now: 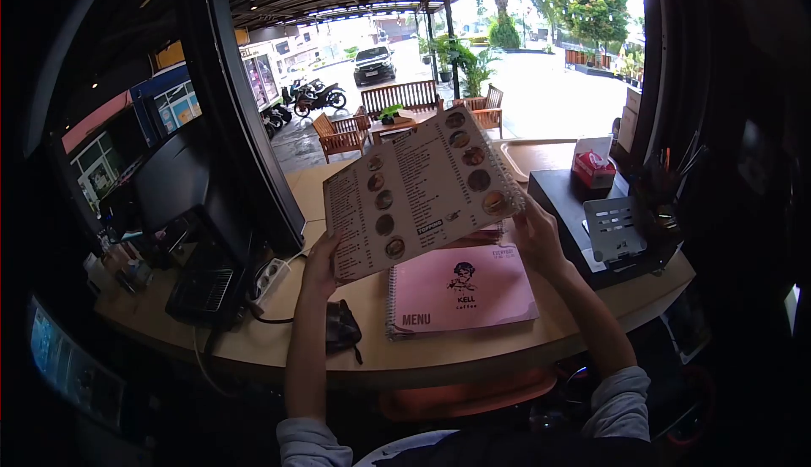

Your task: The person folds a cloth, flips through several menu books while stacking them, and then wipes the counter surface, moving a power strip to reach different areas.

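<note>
Between my hands a spiral-bound menu [427,192] is held up and tilted over the counter. Its visible side carries text columns and round food pictures, and its coil runs down the right edge. My left hand [320,266] grips the lower left corner. At the lower right corner, by the coil, my right hand [536,232] is closed on the same menu. Below it a pink menu [465,294] marked "MENU" and "KELL coffee" lies flat, its coil on the left. A small black pouch [342,327] rests near my left forearm.
On the wooden counter [473,350], a monitor [173,175] and a power strip [272,284] stand left. A black box [557,201] with a tissue box [594,165] and metal stand [617,229] is right. A tray [532,156] lies behind.
</note>
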Tool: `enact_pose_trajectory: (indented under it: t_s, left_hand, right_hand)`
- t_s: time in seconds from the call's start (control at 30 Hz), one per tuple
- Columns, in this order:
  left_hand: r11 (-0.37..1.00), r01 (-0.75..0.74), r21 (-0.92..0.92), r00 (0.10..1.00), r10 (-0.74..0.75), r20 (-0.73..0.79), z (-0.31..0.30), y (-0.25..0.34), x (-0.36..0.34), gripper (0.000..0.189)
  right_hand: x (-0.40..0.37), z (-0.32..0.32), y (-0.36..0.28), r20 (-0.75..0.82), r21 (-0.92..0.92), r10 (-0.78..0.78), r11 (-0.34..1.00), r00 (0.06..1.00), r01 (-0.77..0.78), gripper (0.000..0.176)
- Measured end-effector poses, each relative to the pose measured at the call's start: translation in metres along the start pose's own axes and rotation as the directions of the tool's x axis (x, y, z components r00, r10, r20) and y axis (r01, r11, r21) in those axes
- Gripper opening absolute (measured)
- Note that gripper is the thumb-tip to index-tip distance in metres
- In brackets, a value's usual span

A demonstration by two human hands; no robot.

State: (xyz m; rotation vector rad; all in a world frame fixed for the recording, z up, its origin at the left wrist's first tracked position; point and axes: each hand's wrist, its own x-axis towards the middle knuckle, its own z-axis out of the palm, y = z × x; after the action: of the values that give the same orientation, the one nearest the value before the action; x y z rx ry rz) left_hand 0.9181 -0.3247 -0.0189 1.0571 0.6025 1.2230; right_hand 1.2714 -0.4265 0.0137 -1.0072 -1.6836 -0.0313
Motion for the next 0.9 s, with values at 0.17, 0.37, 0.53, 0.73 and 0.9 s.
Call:
enact_pose_trajectory:
  t_s: [0.17,0.37,0.53,0.73,0.9]
  left_hand:
    - [0.941,0.076,-0.329,0.997,-0.063,0.049,-0.098,0.029,-0.024,0.037]
    - [0.945,-0.019,-0.327,0.998,0.037,0.049,-0.071,0.062,-0.059,0.048]
    - [0.902,-0.266,-0.340,0.964,0.256,-0.076,-0.015,0.046,-0.071,0.059]
    - [0.843,-0.382,0.378,0.857,0.476,-0.196,0.003,-0.016,-0.050,0.033]
    - [0.731,-0.417,0.541,0.840,0.537,-0.078,0.042,-0.012,-0.046,0.019]
  right_hand:
    - [-0.036,0.028,0.007,0.285,-0.199,-0.185,0.948,0.941,0.247,0.057]
    - [-0.099,0.082,0.025,0.634,-0.153,-0.296,0.858,0.714,0.491,0.056]
    - [-0.113,0.118,0.013,0.640,-0.164,-0.339,0.816,0.689,0.554,0.052]
    - [-0.110,0.132,-0.001,0.719,0.043,-0.307,0.915,0.623,0.401,0.045]
    - [-0.099,0.093,-0.001,0.643,0.159,-0.089,0.987,0.761,-0.019,0.040]
